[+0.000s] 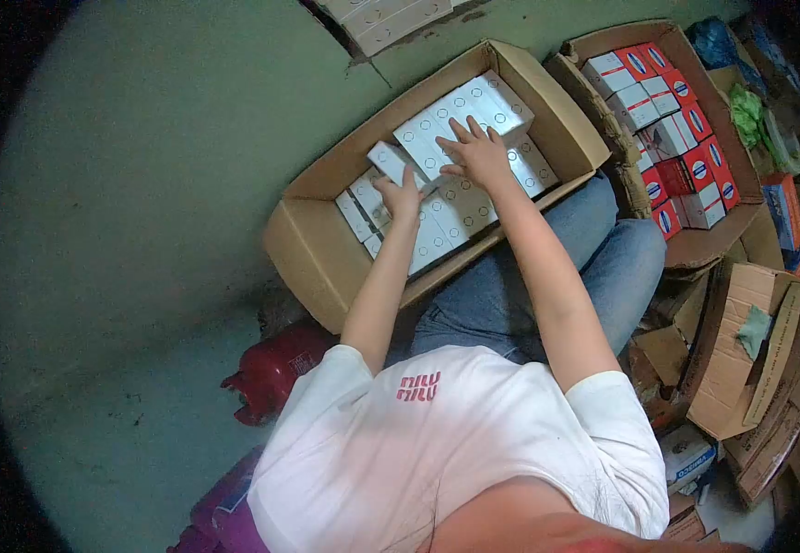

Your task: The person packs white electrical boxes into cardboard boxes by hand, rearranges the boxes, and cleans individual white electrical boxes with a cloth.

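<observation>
A large open cardboard carton (312, 276) leans across my lap, packed with rows of small white boxes (455, 205) that have round marks on their ends. My left hand (401, 195) is at the left part of the rows. Its fingers are closed on one small white box (387, 158) that sits tilted and out of line with the others. My right hand (479, 158) lies with fingers spread on a raised block of white boxes (423, 138) along the carton's far side. The undersides of both hands are hidden.
A second carton (741, 170) with red and white boxes (698, 166) stands at the right. Flattened cardboard (732, 341) and plastic bags (746, 112) lie beyond it. A red rounded object (280, 364) is at my left. More white boxes (391, 18) sit at the top edge.
</observation>
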Available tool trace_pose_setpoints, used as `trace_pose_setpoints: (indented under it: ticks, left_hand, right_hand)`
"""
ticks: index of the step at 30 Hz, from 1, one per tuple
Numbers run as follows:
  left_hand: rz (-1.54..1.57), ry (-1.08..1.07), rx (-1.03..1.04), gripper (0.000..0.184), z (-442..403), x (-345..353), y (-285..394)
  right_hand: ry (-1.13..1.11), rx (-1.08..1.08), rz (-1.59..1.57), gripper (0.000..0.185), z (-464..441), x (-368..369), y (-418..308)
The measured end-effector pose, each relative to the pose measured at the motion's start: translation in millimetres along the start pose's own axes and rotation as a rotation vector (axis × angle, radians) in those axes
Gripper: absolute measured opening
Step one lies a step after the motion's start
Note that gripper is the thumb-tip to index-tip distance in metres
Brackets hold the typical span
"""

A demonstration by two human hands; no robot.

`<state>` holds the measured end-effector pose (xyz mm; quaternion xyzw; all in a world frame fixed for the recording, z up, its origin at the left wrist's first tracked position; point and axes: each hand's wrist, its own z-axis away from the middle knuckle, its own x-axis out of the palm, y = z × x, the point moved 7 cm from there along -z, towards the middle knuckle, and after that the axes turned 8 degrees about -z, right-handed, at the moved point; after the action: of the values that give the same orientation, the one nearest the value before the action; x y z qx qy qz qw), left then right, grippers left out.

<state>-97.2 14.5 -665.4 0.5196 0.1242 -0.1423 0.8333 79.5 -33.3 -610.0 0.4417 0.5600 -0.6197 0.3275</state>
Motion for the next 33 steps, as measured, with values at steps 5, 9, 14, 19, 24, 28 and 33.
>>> trace_pose_setpoints:
  ticks: [5,9,14,19,24,28,33]
  left_hand:
    - [-0.2,0.024,0.252,0.045,-26.2,9.2,-21.6]
    - [-0.215,-0.041,0.275,0.044,-37.8,11.3,-25.1]
    - [-0.21,-0.058,0.294,0.034,-36.5,5.6,-25.8]
    - [-0.844,-0.22,0.426,0.027,-6.7,-19.2,39.6]
    - [-0.545,0.146,1.137,0.023,92.7,-36.3,231.6]
    - [-0.697,0.704,1.667,0.035,172.1,-55.3,357.1]
    - [-1.068,1.14,1.558,0.044,177.0,-56.7,438.7]
  right_hand:
    - [-0.014,0.009,0.014,0.065,0.2,0.8,-0.3]
    - [0.05,-0.154,0.042,0.067,-0.3,3.7,-14.5]
    - [-0.137,-0.459,0.053,0.06,8.9,23.7,-56.0]
    - [-0.067,-0.528,0.067,0.043,8.9,36.5,-54.9]
    - [-0.057,-0.482,0.0,0.037,8.1,37.8,-52.6]
    - [-0.07,-0.482,0.011,0.04,11.1,32.7,-51.8]
    - [-0.066,-0.508,-0.023,0.042,12.4,28.6,-52.0]
